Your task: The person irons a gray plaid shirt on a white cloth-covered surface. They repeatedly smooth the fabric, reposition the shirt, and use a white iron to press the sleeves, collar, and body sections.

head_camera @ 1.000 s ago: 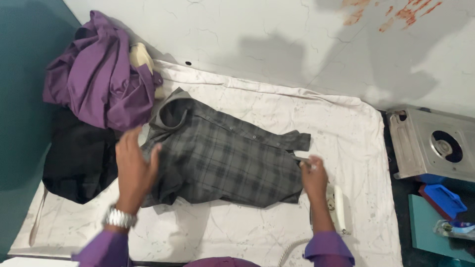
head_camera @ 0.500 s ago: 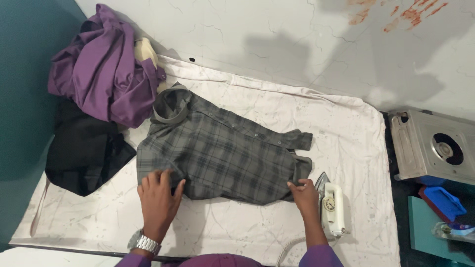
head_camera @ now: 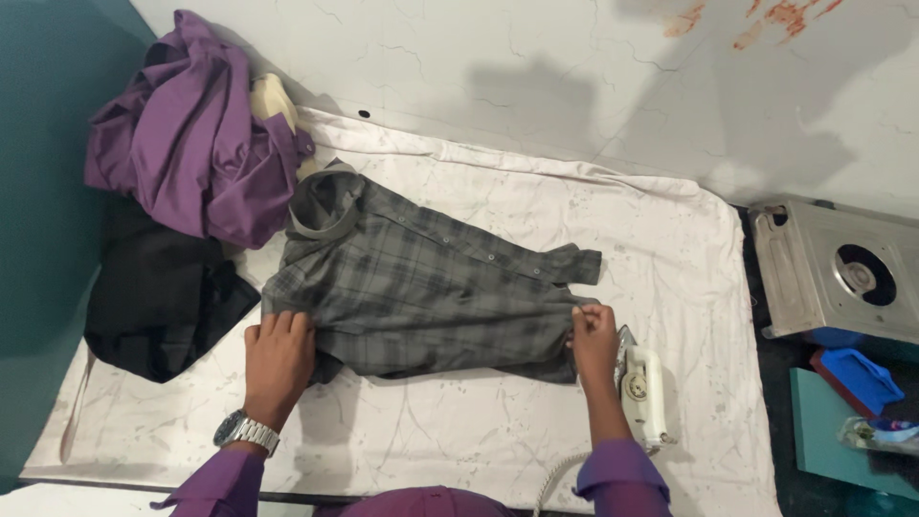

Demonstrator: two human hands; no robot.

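Here, starting at the left, a crumpled purple garment (head_camera: 187, 134) is heaped in the corner above a bundled black garment (head_camera: 158, 292), both lying on the white cloth (head_camera: 459, 440) that covers the work surface. Just right of them lies the grey plaid shirt (head_camera: 431, 282), folded into a long narrow band that runs diagonally across the middle of the cloth, its collar up beside the purple heap and its button placket showing along the upper edge. The left hand (head_camera: 279, 356), a metal watch (head_camera: 246, 431) on its wrist, curls its fingers over the shirt's lower left corner and grips the fabric there. The right hand (head_camera: 593, 337) pinches the shirt's right end between closed fingers. Just right of that hand, a white iron (head_camera: 641, 393) rests on the cloth, and further right a metal box with a round opening (head_camera: 838, 282) stands beside the table, with a blue object (head_camera: 857, 378) below it. Compared with half a second ago, the near edge of the shirt has been turned up and over, so the shirt looks narrower; both hands have shifted up along with that fold, and the left one, flat with spread fingers then, is now closed on the cloth.
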